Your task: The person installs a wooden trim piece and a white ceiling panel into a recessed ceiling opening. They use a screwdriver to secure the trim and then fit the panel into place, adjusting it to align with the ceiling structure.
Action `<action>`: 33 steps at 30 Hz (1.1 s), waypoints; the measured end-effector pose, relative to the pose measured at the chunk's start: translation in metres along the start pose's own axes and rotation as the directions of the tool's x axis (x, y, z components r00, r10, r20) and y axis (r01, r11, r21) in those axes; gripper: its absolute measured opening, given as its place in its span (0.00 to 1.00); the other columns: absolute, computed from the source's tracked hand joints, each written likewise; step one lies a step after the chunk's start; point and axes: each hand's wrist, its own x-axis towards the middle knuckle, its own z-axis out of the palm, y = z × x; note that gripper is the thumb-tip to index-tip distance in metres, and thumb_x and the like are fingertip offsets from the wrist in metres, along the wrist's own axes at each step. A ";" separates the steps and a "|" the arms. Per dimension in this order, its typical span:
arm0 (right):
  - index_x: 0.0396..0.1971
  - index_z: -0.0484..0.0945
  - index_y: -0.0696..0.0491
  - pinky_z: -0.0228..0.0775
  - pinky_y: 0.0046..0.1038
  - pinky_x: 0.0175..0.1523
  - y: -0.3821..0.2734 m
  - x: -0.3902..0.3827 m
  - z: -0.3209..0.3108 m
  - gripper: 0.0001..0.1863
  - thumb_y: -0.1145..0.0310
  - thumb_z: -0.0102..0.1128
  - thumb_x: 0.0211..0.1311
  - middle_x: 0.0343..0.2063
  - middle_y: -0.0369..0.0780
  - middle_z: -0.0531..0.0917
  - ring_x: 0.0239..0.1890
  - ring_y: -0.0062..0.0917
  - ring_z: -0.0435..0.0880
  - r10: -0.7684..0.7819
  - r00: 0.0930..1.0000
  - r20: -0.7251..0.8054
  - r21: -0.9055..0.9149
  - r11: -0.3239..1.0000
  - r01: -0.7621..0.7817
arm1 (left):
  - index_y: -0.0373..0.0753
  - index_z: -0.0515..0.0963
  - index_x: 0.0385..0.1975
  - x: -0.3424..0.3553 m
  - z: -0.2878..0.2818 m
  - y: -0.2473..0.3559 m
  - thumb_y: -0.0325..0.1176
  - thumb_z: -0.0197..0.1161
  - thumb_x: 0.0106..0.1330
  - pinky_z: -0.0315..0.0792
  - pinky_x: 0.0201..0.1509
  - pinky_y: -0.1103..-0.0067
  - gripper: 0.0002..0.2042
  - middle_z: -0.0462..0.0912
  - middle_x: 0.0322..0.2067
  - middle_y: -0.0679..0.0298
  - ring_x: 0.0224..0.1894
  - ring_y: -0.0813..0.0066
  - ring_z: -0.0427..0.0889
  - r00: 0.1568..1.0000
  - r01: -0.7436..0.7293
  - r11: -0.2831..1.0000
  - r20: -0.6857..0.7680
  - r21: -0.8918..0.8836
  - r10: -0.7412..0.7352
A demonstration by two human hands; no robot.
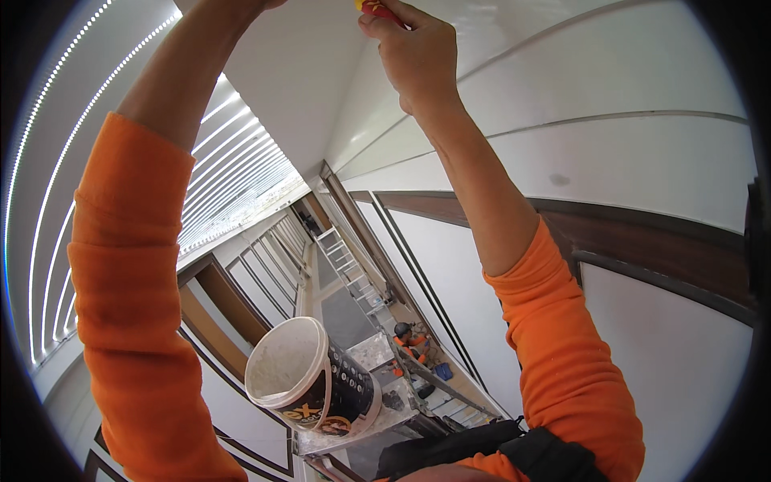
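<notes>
My right hand [422, 60] is raised near the top edge, its fingers closed round a red-and-yellow handle [377, 10]. The rest of that tool is cut off by the frame, so its kind does not show. Up at the white ceiling, my left arm [140, 241] reaches past the top edge. Only a sliver of my left hand [271, 3] shows there, and its fingers are out of sight. Both arms wear orange sleeves pushed up to the forearms. White wall panels [610, 64] with thin seams rise beside my right hand.
Below me, a white bucket with a black label [293, 365] stands on a stained platform [373, 353]. A person in orange [409, 341] crouches on the floor beyond it. Farther down the corridor a ladder [345, 261] leans at the wall. Rows of lights [233, 161] line the ceiling on the left.
</notes>
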 end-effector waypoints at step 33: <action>0.67 0.73 0.60 0.57 0.12 0.24 -0.129 -0.270 -0.220 0.28 0.68 0.63 0.68 0.28 0.31 0.77 0.21 0.08 0.67 0.394 0.854 -0.341 -0.563 0.642 -0.521 | 0.53 0.15 0.76 -0.049 0.072 0.037 0.23 0.57 0.66 0.42 0.81 0.57 0.55 0.31 0.81 0.54 0.81 0.50 0.40 0.861 0.234 -0.123 0.264 -0.964 -0.434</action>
